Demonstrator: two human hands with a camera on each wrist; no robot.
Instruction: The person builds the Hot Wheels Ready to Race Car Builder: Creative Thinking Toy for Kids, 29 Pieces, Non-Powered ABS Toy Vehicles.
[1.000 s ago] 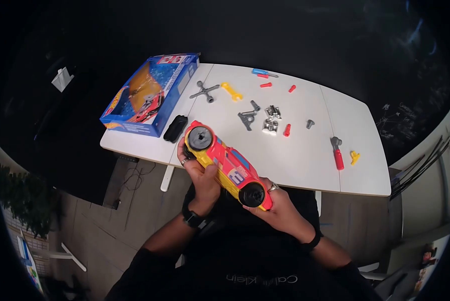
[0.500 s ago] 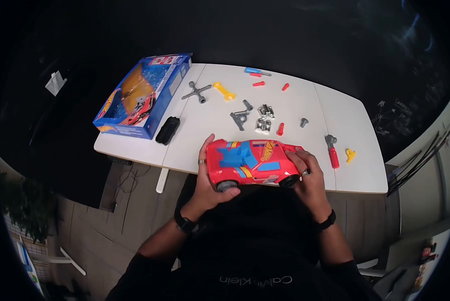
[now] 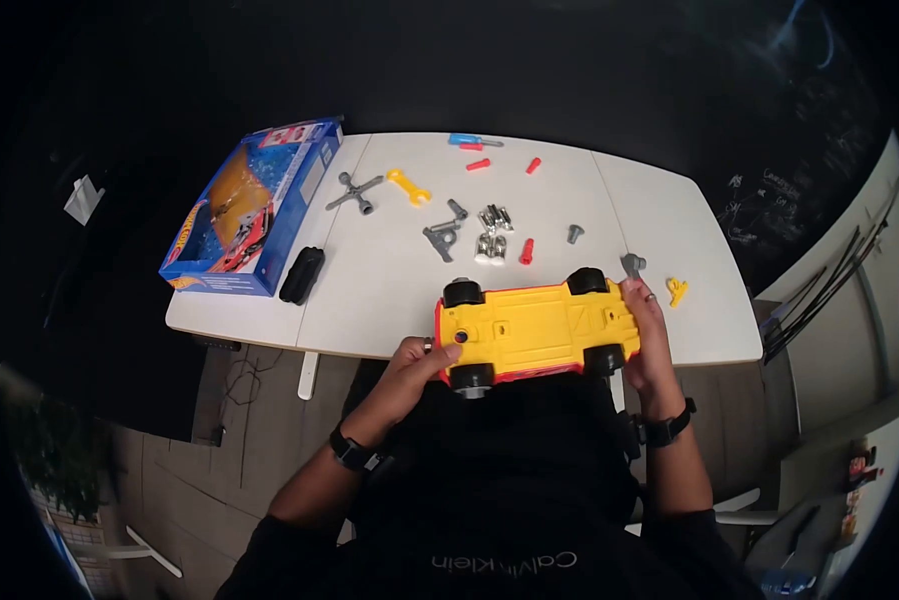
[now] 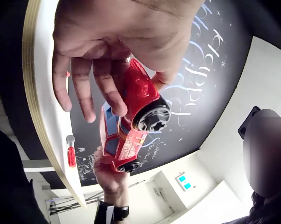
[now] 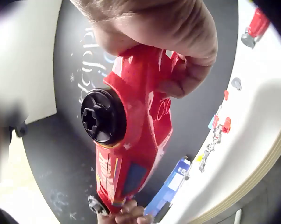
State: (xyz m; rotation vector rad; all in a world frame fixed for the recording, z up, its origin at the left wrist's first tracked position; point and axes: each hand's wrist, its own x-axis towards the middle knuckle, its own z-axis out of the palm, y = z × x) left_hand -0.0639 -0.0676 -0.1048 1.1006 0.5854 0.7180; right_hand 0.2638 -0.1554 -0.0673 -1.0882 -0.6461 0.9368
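Between the two hands a red toy car (image 3: 534,325) is held with its yellow underside facing up, over the table's front edge. My left hand (image 3: 409,375) grips its left end, thumb on the yellow base near a round hole. My right hand (image 3: 649,340) holds the other end. In the left wrist view, the left hand (image 4: 121,42) spreads its fingers along the red body (image 4: 140,88). The right wrist view shows the right hand (image 5: 163,32) curled round the car's end (image 5: 140,84), above a black wheel (image 5: 103,116).
A blue toy box (image 3: 259,200) and black tray (image 3: 301,275) lie at left on the white table (image 3: 369,290). Beyond the car are a grey cross wrench (image 3: 354,193), yellow wrench (image 3: 407,188), blue screwdriver (image 3: 469,140), silver parts (image 3: 490,248), red pieces (image 3: 526,251) and a yellow piece (image 3: 677,291).
The car has been turned from its side through top-up to underside-up and has shifted right. Both hands have kept hold of its ends, the grips shifting.
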